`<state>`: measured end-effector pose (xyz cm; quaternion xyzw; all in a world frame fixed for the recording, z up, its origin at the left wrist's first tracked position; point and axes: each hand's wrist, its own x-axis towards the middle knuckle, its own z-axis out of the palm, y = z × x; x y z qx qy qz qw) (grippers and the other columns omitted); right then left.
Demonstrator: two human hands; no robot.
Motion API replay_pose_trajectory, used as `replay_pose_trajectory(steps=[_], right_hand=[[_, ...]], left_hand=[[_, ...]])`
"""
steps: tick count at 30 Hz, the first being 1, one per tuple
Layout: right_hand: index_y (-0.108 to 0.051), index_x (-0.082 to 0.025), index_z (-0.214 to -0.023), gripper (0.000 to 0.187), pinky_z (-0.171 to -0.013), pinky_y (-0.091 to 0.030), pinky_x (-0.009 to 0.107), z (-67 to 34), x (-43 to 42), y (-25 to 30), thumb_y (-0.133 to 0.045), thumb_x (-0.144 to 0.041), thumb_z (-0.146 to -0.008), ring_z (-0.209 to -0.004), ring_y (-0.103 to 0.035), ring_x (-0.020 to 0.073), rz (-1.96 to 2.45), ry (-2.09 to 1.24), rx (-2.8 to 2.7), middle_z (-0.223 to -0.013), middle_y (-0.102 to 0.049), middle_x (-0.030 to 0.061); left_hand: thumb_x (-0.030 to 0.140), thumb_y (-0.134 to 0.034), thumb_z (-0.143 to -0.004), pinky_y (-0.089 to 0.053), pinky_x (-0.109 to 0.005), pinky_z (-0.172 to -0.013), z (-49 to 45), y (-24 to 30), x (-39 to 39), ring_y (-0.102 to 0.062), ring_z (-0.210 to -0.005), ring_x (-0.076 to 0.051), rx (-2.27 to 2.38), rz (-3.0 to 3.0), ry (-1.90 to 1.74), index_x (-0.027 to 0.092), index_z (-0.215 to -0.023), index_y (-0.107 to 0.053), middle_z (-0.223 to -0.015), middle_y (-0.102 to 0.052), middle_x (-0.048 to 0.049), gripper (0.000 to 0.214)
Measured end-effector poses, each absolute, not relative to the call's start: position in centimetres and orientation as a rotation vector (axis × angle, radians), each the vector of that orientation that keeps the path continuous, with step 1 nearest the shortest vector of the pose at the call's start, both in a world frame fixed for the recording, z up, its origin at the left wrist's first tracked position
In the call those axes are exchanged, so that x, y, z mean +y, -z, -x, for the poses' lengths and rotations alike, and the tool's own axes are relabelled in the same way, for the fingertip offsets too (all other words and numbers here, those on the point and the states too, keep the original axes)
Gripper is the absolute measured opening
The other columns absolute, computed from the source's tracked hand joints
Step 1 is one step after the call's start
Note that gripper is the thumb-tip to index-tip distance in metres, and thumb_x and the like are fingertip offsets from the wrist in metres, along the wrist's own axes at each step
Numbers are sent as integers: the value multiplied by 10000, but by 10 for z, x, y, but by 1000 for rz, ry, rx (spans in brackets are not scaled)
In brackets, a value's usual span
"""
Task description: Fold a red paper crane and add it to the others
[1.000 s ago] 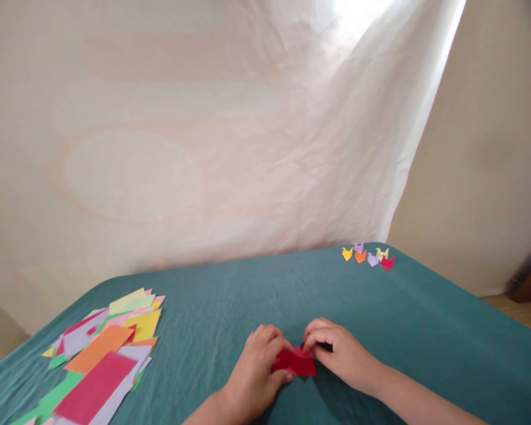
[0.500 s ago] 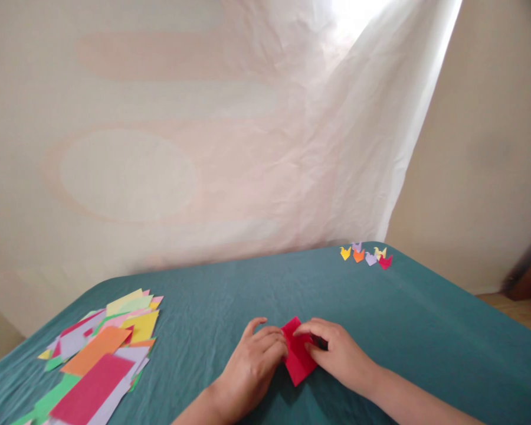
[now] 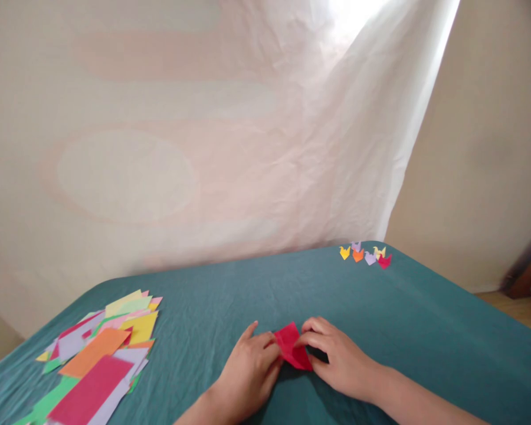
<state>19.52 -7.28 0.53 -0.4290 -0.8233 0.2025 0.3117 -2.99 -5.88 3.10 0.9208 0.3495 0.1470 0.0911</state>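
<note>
A small red paper, partly folded, lies on the teal tablecloth between my two hands. My left hand pinches its left edge, the index finger stretched forward and the other fingers curled. My right hand pinches the paper's right side with curled fingers. One corner of the paper stands up off the cloth. The part of the paper under my fingers is hidden.
A loose pile of coloured paper sheets lies at the table's left front. Several small folded paper figures stand in a row near the far right edge. A pale sheet hangs behind the table.
The red paper was opened upward half a second ago and is now folded lower and narrower. Both hands shifted slightly on it, and my left index finger has stretched out.
</note>
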Motion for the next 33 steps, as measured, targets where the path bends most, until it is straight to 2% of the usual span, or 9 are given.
replay_pose_trajectory(steps=[3, 7, 12, 16, 20, 24, 27, 30, 33], right_hand=[[-681, -250, -943, 343, -844, -422, 295, -196, -72, -5, -547, -12, -736, -939, -546, 181, 1115, -546, -2170, -984, -601, 33], [-687, -270, -978, 322, -863, -421, 304, -196, -70, -4, -619, -67, -738, -964, -547, 188, 1097, -581, -2150, -1015, -613, 28], [-699, -294, -988, 267, -871, -414, 329, -194, -67, 0, -715, -193, -742, -981, -552, 200, 1064, -605, -2162, -1029, -639, 22], [-708, -306, -1000, 203, -844, -419, 333, -188, -64, 2, -669, -226, -817, -925, -572, 193, 1028, -612, -2159, -949, -687, 15], [-713, -316, -1016, 188, -840, -426, 329, -185, -62, 2, -660, -270, -841, -879, -594, 184, 980, -629, -2132, -912, -718, 6], [-721, -318, -1016, 178, -823, -452, 311, -186, -59, 1, -644, -293, -857, -874, -604, 177, 927, -642, -1984, -908, -727, 13], [-721, -324, -1022, 183, -832, -465, 309, -189, -59, -2, -631, -284, -867, -903, -596, 177, 897, -606, -1863, -939, -722, 20], [-722, -322, -1024, 185, -822, -478, 311, -191, -59, -4, -629, -288, -868, -904, -598, 182, 881, -588, -1822, -931, -721, 28], [-730, -305, -1009, 177, -828, -482, 320, -190, -61, -6, -630, -323, -864, -904, -607, 188, 892, -619, -1816, -925, -720, 39]], left_hand=[[116, -451, -863, -309, -442, -1054, 30, -26, -56, -614, -957, -180, 1095, -2637, -495, 250, -929, -626, -967, -672, -14, 230], [131, -586, -773, -368, -369, -1027, 33, -21, -53, -535, -1154, -219, 1102, -2521, -545, 218, -853, -623, -1157, -641, -50, 124], [263, -703, -712, -329, -476, -1051, 33, -14, -53, -396, -1294, -315, 1131, -2492, -511, 201, -969, -630, -1333, -519, -141, 274], [129, -670, -696, -364, -432, -1018, 31, -15, -52, -489, -1203, -273, 1088, -2399, -613, 217, -815, -652, -1219, -591, -86, 149], [47, -607, -696, -435, -338, -927, 29, -21, -49, -577, -1050, -210, 1032, -2213, -752, 201, -734, -626, -1049, -633, -55, 159], [105, -653, -693, -430, -349, -937, 30, -20, -41, -516, -1163, -244, 1080, -1928, -920, 193, -829, -652, -1216, -545, -97, 162], [207, -735, -663, -474, -327, -865, 32, -16, -36, -555, -1114, -256, 996, -1611, -949, 174, -892, -646, -1282, -499, -124, 248], [287, -785, -653, -473, -281, -799, 31, -15, -35, -625, -930, -203, 846, -1387, -876, 161, -868, -628, -1061, -634, -93, 295], [315, -818, -620, -452, -240, -729, 25, -17, -39, -617, -765, -156, 800, -1317, -904, 149, -788, -635, -828, -664, -34, 300]])
